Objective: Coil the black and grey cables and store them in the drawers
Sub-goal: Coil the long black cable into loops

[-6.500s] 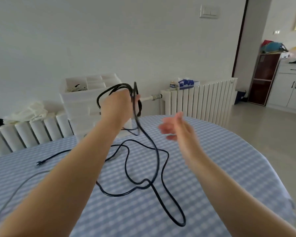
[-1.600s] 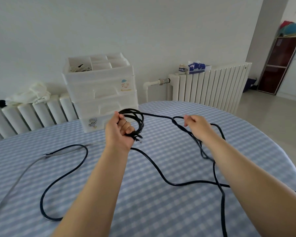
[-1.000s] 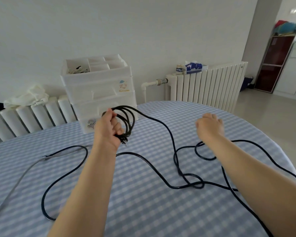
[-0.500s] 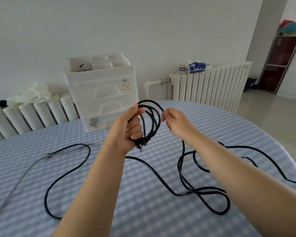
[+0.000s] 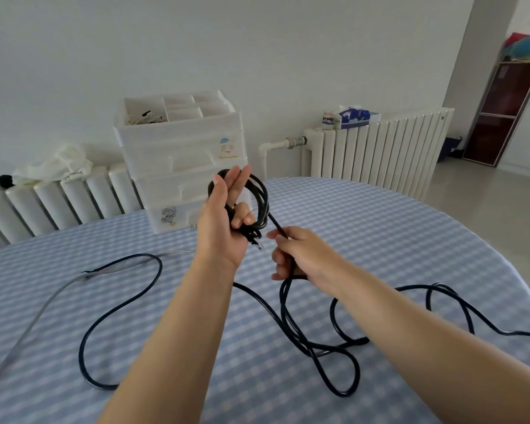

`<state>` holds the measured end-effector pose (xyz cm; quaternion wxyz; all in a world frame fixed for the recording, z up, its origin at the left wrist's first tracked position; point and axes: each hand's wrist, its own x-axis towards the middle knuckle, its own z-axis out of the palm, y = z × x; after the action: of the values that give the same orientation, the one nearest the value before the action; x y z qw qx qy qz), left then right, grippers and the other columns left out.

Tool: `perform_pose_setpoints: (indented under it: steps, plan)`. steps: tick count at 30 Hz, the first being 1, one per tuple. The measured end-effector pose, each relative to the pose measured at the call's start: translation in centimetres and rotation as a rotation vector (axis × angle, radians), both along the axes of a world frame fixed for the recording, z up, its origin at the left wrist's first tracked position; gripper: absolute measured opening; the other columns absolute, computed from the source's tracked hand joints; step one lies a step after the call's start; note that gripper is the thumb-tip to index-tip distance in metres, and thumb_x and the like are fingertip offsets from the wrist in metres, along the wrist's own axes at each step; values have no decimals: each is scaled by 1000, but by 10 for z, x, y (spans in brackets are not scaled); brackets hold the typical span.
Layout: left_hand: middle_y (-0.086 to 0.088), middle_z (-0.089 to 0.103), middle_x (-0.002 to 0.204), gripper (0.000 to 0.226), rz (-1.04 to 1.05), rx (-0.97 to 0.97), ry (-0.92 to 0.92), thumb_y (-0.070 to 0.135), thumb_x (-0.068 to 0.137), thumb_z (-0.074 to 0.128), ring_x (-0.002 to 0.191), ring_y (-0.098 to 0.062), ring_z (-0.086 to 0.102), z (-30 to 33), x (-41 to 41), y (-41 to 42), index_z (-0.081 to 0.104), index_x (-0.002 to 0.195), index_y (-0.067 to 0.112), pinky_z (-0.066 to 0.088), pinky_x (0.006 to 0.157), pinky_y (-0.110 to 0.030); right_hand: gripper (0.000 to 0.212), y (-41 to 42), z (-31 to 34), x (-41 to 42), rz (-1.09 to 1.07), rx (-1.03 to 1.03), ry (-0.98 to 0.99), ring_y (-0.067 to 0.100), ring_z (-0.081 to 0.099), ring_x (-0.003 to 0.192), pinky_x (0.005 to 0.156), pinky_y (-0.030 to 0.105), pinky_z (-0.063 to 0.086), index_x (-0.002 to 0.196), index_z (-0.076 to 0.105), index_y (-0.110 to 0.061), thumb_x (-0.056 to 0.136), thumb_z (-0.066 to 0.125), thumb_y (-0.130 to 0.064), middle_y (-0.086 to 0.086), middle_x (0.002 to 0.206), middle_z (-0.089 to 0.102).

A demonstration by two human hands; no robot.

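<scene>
My left hand (image 5: pixel 224 221) is raised over the table and holds a small coil of the black cable (image 5: pixel 262 203), its plug end hanging below my palm. My right hand (image 5: pixel 300 255) grips the same cable just under the coil. The loose remainder of the black cable (image 5: pixel 318 347) lies in loops across the checked tablecloth, one long loop trailing to the left. A grey cable (image 5: pixel 34 316) lies on the cloth at the left edge. The white drawer unit (image 5: pixel 184 154) stands at the table's far side, its drawers shut and its top tray open.
The round table (image 5: pixel 380 224) has a blue checked cloth and drops off to the right. White radiators (image 5: pixel 377 151) line the wall behind, one with a tissue box (image 5: pixel 354 116), another with a crumpled cloth (image 5: pixel 55 166). A dark cabinet (image 5: pixel 502 114) stands far right.
My right hand has dropped from the top of the coil to a spot lower on the cable. My left hand has lifted the coil slightly, and the loose loops have shifted on the table.
</scene>
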<state>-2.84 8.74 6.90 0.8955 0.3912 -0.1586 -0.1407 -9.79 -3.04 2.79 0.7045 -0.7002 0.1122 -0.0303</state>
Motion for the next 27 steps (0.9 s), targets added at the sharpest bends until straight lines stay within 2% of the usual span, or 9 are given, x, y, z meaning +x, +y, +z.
perform_pose_setpoints:
  steps: [4,9,11,13,16,19,22,24,27]
  plan:
    - [2,64,127,38,123,18,-36,34,103,38,42,-7,27,2,2,1,55,127,11,37,46,-18,30,-1,-5,-9,108,-303,12,16,71,78,92,37,51,125,40,-14,97,51,-17,-2,80,75]
    - [11,63,126,31,255,109,-143,31,103,40,44,-9,42,3,-6,-2,55,126,17,46,54,-24,46,2,-1,-19,203,-824,60,20,67,75,75,33,51,144,31,-22,101,41,-35,2,86,70]
    - [23,66,112,25,304,223,-281,27,103,39,48,-11,55,0,-14,-7,54,123,25,48,58,-25,42,2,7,-20,227,-870,65,23,65,76,79,36,54,141,38,-19,103,35,-35,6,91,67]
    - [25,68,102,31,339,362,-452,20,103,37,57,-15,66,-7,-22,-12,49,132,26,49,61,-22,36,1,14,-18,260,-746,70,19,56,61,62,28,49,129,51,-16,102,35,-33,4,76,59]
    - [-3,66,90,42,315,520,-667,19,103,37,67,-19,70,-22,-25,-17,38,144,29,52,63,-19,25,-8,22,-15,267,-349,116,15,28,45,46,26,27,107,62,-18,99,40,-22,1,50,37]
    - [17,58,77,47,345,666,-912,32,100,38,66,-15,66,-39,-19,-22,30,146,37,57,65,-38,20,-15,28,-15,339,-124,209,14,13,49,45,25,16,90,54,-21,98,35,-19,2,53,23]
    - [1,68,94,53,512,790,-1132,38,96,36,67,-12,55,-48,-16,-22,34,146,22,47,63,-32,22,-21,24,-13,412,-4,197,11,23,50,47,23,20,77,43,-14,95,30,-10,3,58,31]
    - [-5,67,113,53,578,831,-1183,36,95,35,72,-18,58,-48,-13,-19,41,142,12,44,60,-33,17,-28,19,-15,517,161,136,11,38,57,57,24,33,87,49,-9,97,36,-14,4,67,45]
    - [-10,69,105,53,679,945,-1229,38,95,34,65,-32,64,-49,-5,-15,50,135,7,48,51,-38,16,-41,9,-21,539,320,60,15,60,76,72,27,49,99,60,-4,90,49,-12,6,86,63]
